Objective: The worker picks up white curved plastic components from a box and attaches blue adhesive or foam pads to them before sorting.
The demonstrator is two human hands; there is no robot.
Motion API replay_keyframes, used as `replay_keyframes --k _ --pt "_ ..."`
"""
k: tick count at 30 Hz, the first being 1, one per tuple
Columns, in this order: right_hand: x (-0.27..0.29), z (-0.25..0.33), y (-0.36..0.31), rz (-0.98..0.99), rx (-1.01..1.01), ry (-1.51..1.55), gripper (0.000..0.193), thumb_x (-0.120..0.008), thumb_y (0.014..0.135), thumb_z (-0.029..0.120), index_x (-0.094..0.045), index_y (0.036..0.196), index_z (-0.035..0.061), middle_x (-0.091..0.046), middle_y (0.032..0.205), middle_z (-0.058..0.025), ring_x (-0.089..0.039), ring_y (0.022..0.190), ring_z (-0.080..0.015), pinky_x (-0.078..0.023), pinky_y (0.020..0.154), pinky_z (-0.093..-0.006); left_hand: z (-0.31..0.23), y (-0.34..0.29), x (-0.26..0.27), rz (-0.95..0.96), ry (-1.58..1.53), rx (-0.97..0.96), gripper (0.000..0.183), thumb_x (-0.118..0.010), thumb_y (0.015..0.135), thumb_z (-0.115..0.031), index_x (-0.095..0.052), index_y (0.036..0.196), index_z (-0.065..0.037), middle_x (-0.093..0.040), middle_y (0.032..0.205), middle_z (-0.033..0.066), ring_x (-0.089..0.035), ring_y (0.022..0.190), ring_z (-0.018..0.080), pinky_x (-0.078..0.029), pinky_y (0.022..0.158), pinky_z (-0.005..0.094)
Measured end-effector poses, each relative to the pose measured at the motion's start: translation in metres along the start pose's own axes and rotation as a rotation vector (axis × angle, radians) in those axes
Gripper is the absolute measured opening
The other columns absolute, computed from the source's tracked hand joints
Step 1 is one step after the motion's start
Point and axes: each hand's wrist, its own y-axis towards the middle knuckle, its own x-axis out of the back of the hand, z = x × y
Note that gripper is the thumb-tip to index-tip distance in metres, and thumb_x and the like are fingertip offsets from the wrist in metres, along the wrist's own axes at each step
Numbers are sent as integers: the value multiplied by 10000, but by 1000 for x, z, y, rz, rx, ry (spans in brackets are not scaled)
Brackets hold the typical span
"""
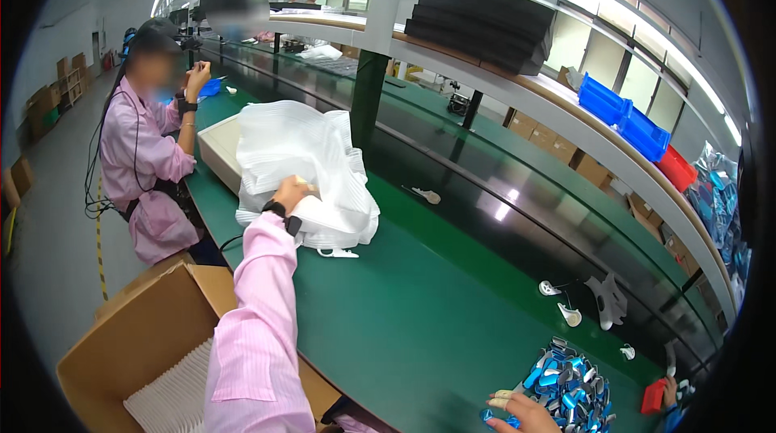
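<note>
My left arm, in a pink striped sleeve, reaches forward to a heap of white foam wrap that bulges over a pale box. My left hand is at the near side of the wrap, its fingers curled and partly hidden; what they hold I cannot make out. At the lower edge my right hand, a pale cover on one finger, is beside a pile of small shiny blue and black pieces. Thumb and finger close around a small blue piece left of the pile.
A cardboard box with stacked white sheets stands at left below the green table. White and grey parts lie toward the far right edge. A co-worker sits at far left; another hand is by a red bin.
</note>
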Motion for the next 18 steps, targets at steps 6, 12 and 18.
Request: replay_keyframes --k 6,12,18 --pt "-7 -1 17 62 52 67 317 -638 820 124 -573 1122 50 -576 1144 -184 -552 1048 -376 -463 850 -378 44 -11 41 -243 -1109 354 269 -518 830 -247 -651 848 -14 -654 754 149 -640 756 322 -482 684 431" --pt "-4 16 46 166 145 21 308 -630 815 86 -563 1106 10 -573 1134 -201 -543 1061 -384 -445 882 -372 -71 -97 84 -468 444 -292 214 -528 804 -129 -623 918 26 -621 742 224 -631 659 291 -456 604 378" --pt "-13 49 94 317 307 -7 309 -634 801 53 -567 1099 9 -571 1138 -202 -541 1066 -388 -440 891 -381 -160 -279 183 341 -619 34 442 -530 917 -248 -459 1280 -7 -568 1207 94 -563 1101 229 -459 872 289"
